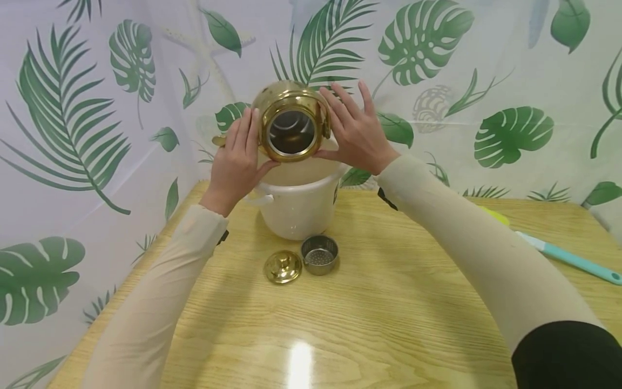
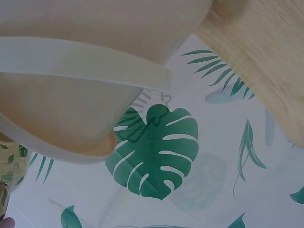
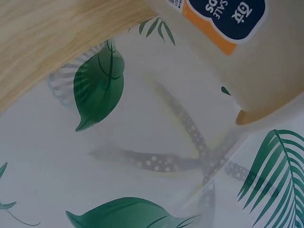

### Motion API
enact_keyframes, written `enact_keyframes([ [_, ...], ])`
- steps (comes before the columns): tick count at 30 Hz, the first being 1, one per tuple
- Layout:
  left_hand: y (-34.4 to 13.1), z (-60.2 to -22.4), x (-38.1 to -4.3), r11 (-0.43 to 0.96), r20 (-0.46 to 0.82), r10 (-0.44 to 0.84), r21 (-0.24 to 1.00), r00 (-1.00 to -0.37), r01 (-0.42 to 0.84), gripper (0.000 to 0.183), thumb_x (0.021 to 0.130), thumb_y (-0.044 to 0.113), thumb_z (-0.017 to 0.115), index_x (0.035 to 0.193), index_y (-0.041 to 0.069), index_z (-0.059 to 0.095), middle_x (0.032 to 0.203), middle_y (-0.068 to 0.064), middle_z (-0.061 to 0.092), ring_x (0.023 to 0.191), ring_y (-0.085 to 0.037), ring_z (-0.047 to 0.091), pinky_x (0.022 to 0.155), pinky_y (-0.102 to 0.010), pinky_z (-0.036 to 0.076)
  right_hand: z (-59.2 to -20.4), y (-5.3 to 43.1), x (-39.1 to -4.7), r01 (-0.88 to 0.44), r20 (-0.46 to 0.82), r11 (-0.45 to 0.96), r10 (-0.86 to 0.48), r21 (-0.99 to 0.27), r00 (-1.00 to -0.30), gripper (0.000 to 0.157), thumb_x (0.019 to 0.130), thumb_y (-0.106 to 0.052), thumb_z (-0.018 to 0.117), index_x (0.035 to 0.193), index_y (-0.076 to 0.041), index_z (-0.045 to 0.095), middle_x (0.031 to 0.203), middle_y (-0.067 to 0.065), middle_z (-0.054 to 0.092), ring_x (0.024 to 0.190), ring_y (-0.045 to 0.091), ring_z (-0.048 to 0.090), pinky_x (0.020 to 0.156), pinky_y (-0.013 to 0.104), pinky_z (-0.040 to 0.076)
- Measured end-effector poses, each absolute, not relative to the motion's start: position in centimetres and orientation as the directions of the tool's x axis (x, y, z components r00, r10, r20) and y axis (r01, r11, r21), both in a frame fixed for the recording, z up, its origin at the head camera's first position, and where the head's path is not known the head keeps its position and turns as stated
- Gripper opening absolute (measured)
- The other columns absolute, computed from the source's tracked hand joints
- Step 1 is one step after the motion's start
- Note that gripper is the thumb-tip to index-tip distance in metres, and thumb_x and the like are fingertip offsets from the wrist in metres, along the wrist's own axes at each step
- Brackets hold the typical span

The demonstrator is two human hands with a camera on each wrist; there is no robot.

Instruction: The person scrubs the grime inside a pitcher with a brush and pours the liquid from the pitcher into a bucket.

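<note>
A shiny brass teapot (image 1: 277, 92) is held tilted above a white bucket (image 1: 298, 210), its round open mouth facing me. My left hand (image 1: 235, 156) grips its left side, fingers over the body and thumb along the lower rim. On the right side my right hand (image 1: 357, 129) holds it between thumb and forefinger, with the other fingers spread. The spout pokes out past my left hand. On the table lie a brass lid (image 1: 283, 267) and a metal strainer cup (image 1: 319, 254) with a perforated base. Part of the teapot (image 2: 14, 164) shows at the left wrist view's edge.
A brush-like tool (image 1: 573, 259) with a turquoise handle and a yellow end lies on the wooden table (image 1: 369, 324) at right, partly behind my sleeve. A leaf-patterned cloth (image 1: 160, 216) hangs behind and left. The bucket bears a printed label (image 3: 232, 19).
</note>
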State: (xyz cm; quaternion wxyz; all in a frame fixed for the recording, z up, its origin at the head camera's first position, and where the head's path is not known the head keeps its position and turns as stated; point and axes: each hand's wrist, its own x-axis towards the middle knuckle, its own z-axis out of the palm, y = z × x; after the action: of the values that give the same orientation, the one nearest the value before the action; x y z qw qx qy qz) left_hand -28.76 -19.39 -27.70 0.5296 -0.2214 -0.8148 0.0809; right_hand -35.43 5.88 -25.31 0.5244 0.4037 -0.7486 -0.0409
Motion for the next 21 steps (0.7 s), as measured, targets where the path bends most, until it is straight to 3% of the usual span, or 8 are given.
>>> enact_keyframes([
  [12,-19.37,-27.51,-29.26,0.893,0.863,0.427,-0.354,-0.271,0.279,0.085,0.077,0.044,0.073,0.137,-0.006,0.040,0.137,-0.022,0.049,0.120,-0.033,0.051,0.072,-0.039,0.056,-25.86,5.40,-35.93,-0.579,0.820,0.688,-0.569,0.437,-0.057,0.091,0.074,-0.057,0.070,0.137,0.002,0.042,0.140,0.017,0.048,0.132,0.032,0.042,0.111,0.059,0.022],
  [21,-19.15,-27.39,-29.61,0.901,0.877,0.392,-0.304,-0.277,0.309,0.084,0.077,0.043,0.074,0.138,-0.003,0.038,0.139,-0.021,0.046,0.123,-0.034,0.047,0.082,-0.041,0.054,-26.08,5.36,-35.86,-0.577,0.836,0.697,-0.546,0.426,-0.043,0.087,0.076,-0.053,0.070,0.136,0.003,0.042,0.140,0.017,0.048,0.132,0.031,0.042,0.110,0.059,0.023],
])
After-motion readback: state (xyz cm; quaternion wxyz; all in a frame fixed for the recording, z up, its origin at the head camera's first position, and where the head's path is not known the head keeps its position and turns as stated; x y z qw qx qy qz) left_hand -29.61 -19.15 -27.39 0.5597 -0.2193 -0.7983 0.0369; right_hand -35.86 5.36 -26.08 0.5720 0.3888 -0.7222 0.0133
